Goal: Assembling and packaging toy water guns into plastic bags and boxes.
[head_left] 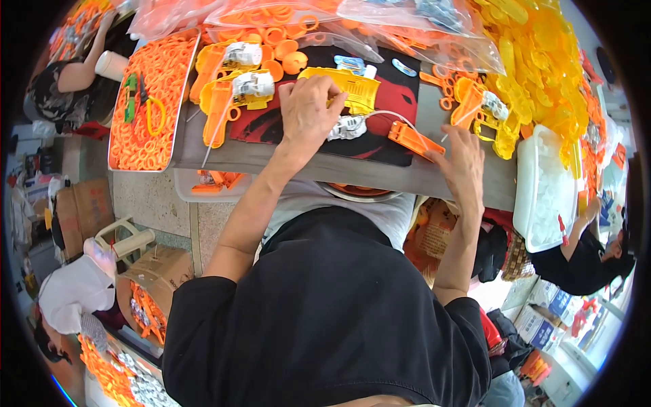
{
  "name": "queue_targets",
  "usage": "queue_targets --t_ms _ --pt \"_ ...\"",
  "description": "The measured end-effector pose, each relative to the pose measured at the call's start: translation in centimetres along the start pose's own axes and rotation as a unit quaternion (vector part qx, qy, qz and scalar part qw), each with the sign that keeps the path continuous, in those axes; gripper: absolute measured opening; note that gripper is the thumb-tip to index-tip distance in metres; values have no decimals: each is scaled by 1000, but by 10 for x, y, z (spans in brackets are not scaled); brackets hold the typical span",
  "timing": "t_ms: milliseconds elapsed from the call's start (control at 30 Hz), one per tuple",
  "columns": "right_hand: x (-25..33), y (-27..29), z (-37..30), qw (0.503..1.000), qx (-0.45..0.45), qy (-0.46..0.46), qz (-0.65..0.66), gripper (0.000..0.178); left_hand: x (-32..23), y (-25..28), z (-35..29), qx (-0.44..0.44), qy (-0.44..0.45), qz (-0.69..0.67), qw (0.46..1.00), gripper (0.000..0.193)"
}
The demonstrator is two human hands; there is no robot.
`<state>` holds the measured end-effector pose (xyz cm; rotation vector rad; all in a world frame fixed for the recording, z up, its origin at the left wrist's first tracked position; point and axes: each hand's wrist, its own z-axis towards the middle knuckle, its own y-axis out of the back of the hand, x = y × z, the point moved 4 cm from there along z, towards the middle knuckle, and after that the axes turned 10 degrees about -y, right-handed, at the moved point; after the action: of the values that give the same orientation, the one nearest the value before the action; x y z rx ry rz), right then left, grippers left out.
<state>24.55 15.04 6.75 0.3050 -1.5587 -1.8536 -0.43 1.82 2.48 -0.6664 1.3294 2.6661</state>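
My left hand is bent over the near-left edge of a yellow plastic shell on the dark red-and-black mat, its fingers and thumb closed on that edge. Just below the shell lies a white-and-silver part, with a pale cord running from it toward an orange plastic handle. My right hand is beside the handle's right end, thumb and fingers apart; whether the thumb touches it I cannot tell. Beyond those fingers sits a toy-gun half in orange and yellow with a white part inside.
Two more toy-gun halves lie left of the mat. A tray of orange rings holds green-and-yellow snips. Yellow shells are heaped at right above a white bin. Bags of orange parts line the back. Other people work at both sides.
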Motion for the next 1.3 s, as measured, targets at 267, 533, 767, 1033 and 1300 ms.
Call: queue_targets --t_ms 267,533,767,1033,1300 --pt "-14 -17 3 924 238 -215 207 35 -9 -2 8 56 -13 81 995 18" --pt "0 -20 -14 984 106 -28 143 36 -68 -32 32 115 -227 -17 967 28" --pt "1 -5 -8 902 209 -160 343 35 -41 -4 39 36 -91 -285 953 15" --pt "-18 -16 30 911 134 -168 351 36 -83 9 1 86 -345 -136 925 24" --pt "90 -19 0 949 -101 233 188 45 -42 28 -3 -16 300 -618 727 54"
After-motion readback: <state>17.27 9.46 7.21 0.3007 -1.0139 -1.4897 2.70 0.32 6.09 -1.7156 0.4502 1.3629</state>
